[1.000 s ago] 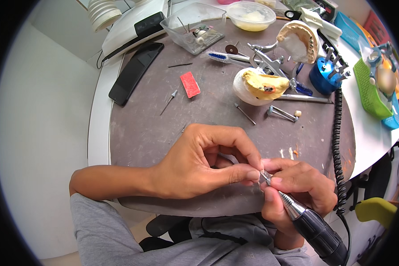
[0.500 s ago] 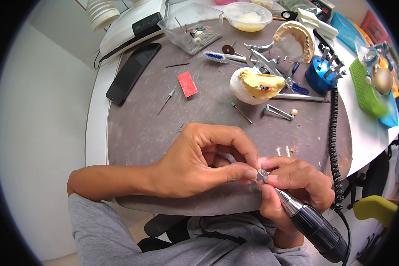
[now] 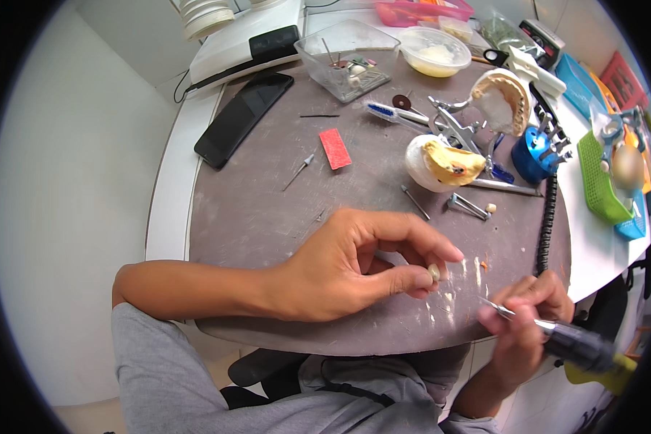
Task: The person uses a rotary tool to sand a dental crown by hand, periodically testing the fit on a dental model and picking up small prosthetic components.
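Left hand [image 3: 354,267] is sitting center frame, thumb and fingers pinching a small cream tooth crown [image 3: 433,273]; index finger is lifting clear of it. Crown is showing right of center, at the thumb tip, above the brown work surface [image 3: 253,217]. Right hand [image 3: 524,318] is gripping a black-and-silver handpiece [image 3: 582,346] at lower right, fingers closing around its metal neck; some blur here. Its thin bur [image 3: 490,302] is pointing up-left toward the crown, well apart, not touching. White dust [image 3: 449,311] is lying in streaks between the hands.

Above the hands, a yellow-and-white dental model [image 3: 448,165] is resting upper right of center, a metal caliper [image 3: 470,207] lying just below it with another cream tooth [image 3: 490,207] near its end. A plaster arch [image 3: 498,100] and a blue bur stand [image 3: 534,160] are standing at upper right, a coiled black cord [image 3: 547,224] running below the stand. Red block [image 3: 335,149] is lying upper center, black phone [image 3: 244,120] upper left, clear box [image 3: 318,65] holding small parts at top center. Green basket [image 3: 600,181] is sitting at right edge.
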{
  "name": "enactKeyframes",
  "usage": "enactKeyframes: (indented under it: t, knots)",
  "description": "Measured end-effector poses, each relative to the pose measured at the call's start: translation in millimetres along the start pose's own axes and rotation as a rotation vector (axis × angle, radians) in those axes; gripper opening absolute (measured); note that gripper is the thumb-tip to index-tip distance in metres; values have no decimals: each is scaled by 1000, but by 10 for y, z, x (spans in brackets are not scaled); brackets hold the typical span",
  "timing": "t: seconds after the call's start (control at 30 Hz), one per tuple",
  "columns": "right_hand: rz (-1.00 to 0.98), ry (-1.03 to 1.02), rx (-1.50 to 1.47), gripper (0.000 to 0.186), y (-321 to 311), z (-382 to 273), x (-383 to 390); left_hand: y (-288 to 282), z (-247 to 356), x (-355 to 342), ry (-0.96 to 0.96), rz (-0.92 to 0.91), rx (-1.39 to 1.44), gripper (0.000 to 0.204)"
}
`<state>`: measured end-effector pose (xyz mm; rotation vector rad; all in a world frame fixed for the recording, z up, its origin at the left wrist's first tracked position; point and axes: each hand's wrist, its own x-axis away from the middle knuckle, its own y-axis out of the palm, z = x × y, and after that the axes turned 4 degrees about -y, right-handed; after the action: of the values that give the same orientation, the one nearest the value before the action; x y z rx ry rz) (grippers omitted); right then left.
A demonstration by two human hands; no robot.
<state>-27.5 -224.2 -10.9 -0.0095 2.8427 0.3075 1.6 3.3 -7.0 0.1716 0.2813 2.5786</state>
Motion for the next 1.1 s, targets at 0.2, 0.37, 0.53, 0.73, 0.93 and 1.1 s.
enactKeyframes:
  t: [0.2, 0.37, 0.53, 0.73, 0.93, 1.1]
  knots:
    - [213, 10, 216, 31, -571, -94, -105, 52, 51, 95, 258, -137, -153, 15]
    - [217, 88, 746, 64, -861, -233, -66, 194, 93, 191, 314, -209, -22, 17]
    - [154, 58, 910, 69, -881, -308, -234, 87, 78, 135, 135, 3, -127, 16]
    - [-95, 22, 1358, 63, -820, -353, -570, -55, 31, 36, 46, 243, -96, 15]
    - [-123, 23, 1396, 53, -784, -301, -827, -59, 44, 28, 75, 229, -132, 17]
    - [-118, 36, 1442, 51, -665, -253, -852, -75, 23, 42, 64, 208, -119, 17]
